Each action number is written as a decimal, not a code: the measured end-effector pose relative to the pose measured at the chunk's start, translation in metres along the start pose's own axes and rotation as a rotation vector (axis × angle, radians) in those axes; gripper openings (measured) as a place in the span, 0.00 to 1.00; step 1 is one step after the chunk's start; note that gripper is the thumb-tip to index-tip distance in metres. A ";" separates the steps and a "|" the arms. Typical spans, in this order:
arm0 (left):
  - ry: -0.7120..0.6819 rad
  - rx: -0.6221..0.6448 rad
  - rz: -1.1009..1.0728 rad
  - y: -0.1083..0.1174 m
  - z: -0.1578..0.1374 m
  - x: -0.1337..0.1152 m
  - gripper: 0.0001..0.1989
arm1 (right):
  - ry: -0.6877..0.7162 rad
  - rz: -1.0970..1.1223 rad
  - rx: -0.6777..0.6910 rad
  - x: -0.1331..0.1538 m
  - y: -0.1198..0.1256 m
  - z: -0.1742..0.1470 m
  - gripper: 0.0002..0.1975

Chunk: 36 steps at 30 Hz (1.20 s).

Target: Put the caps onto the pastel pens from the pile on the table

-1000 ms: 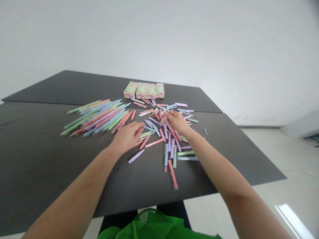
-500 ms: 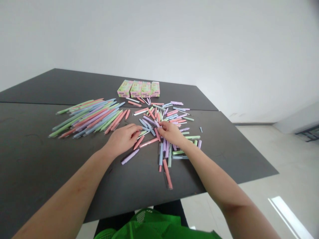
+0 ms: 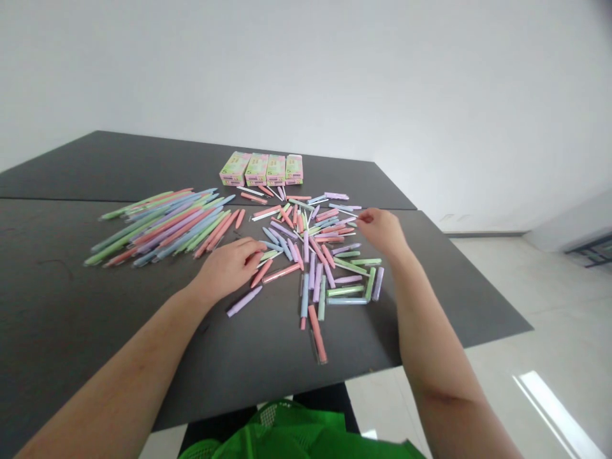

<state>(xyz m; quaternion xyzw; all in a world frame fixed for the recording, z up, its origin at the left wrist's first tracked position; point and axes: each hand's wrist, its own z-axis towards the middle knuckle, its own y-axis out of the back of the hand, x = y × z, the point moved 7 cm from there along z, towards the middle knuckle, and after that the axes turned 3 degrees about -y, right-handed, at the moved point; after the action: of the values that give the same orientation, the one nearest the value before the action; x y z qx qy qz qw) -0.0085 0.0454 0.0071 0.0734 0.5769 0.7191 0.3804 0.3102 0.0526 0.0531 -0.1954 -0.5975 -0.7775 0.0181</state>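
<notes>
My right hand (image 3: 383,233) is at the right edge of a scattered heap of pen parts. Its fingertips pinch the end of a thin white pen refill (image 3: 345,213) lying among them. On the heap's left side, my left hand (image 3: 228,268) rests with fingers curled together; whatever they may hold is hidden. Close to its fingertips lie a coral pen barrel (image 3: 261,273) and blue barrels (image 3: 272,236). A lilac barrel (image 3: 245,301) lies nearer to me. Purple, green, blue and coral barrels and caps, with white refills, spread between my hands.
A pile of long pastel pens (image 3: 162,229) lies on the left of the dark table (image 3: 119,357). Several pink and green boxes (image 3: 256,169) stand in a row behind the pen parts. The table's right edge borders a pale floor (image 3: 502,274).
My right hand has moved from the middle of the heap to its right edge and taken hold of a refill end. My left hand has stayed nearly in place.
</notes>
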 end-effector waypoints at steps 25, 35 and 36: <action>-0.024 -0.022 -0.027 0.000 0.001 -0.001 0.14 | -0.080 0.290 0.468 -0.032 -0.045 0.004 0.11; -0.029 0.006 -0.034 -0.002 0.000 0.000 0.14 | -0.309 1.342 0.880 0.028 -0.062 -0.025 0.11; -0.030 0.004 -0.035 -0.002 0.000 0.000 0.14 | -0.318 1.353 0.910 0.032 -0.064 -0.027 0.13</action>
<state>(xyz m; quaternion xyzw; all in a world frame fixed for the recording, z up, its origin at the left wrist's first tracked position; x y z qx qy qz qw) -0.0076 0.0455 0.0058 0.0747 0.5738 0.7100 0.4014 0.2562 0.0520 -0.0011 -0.5936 -0.6024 -0.2444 0.4744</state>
